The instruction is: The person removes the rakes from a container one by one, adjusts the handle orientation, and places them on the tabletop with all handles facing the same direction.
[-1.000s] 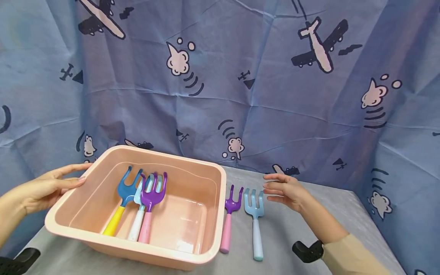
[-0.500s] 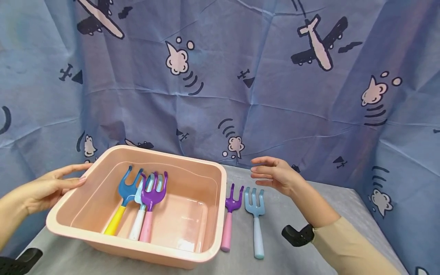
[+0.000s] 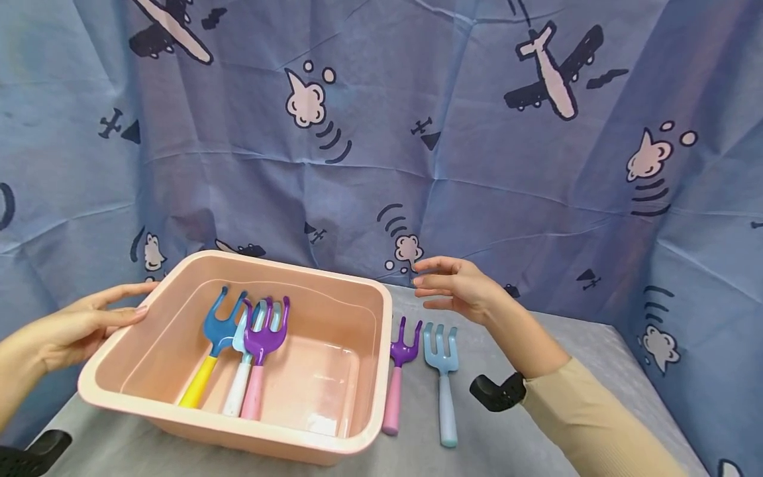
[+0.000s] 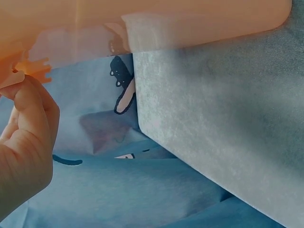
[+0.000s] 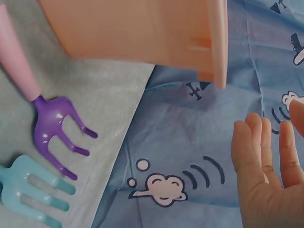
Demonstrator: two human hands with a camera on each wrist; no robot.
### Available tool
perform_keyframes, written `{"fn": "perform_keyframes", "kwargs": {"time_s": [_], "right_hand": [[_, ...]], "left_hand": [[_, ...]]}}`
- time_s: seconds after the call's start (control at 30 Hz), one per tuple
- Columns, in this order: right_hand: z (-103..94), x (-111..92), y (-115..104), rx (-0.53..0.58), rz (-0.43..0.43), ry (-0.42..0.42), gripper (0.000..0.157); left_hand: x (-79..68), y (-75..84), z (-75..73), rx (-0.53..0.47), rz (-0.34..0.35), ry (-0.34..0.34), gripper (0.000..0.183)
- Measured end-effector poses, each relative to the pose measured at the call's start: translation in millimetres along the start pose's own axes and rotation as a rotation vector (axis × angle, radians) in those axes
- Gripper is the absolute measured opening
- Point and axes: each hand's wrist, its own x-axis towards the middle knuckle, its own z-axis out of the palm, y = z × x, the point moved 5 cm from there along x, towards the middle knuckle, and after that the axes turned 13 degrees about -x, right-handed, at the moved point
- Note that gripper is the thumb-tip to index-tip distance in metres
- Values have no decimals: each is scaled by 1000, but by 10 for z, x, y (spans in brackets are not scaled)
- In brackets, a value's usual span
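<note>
My left hand [image 3: 83,328] grips the left rim of a peach plastic basin [image 3: 298,438]; the left wrist view has the fingers pinching its edge. The basin is tilted toward me. Inside lie three toy hand forks: a blue one with a yellow handle [image 3: 199,381], a light blue one with a white handle [image 3: 237,387], partly covered, and a purple one with a pink handle [image 3: 265,341]. Right of the basin, a second purple-and-pink fork [image 3: 393,397] and a light blue fork [image 3: 446,397] lie side by side. My right hand [image 3: 461,291] hovers behind them, fingers loose, holding nothing.
A grey cloth-covered table [image 3: 536,371] carries the loose forks. Behind and at both sides hangs a blue curtain [image 3: 357,199] printed with planes and clouds. The table's back edge runs just past the fork tines.
My right hand has moved left and slightly farther back, from beside the light blue fork toward the basin's far right corner. The left hand, basin and forks stay essentially as they were.
</note>
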Motion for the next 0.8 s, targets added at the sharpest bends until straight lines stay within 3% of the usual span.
{"fn": "perform_keyframes", "kwargs": {"time_s": [0.27,0.8], "right_hand": [[125,60,-168,14,-36,-35,21],[443,222,-438,37,-28,-35,31]], "left_hand": [[8,3,6,3,8,-9,43],[8,22,34,-8,4,-2,44]]}}
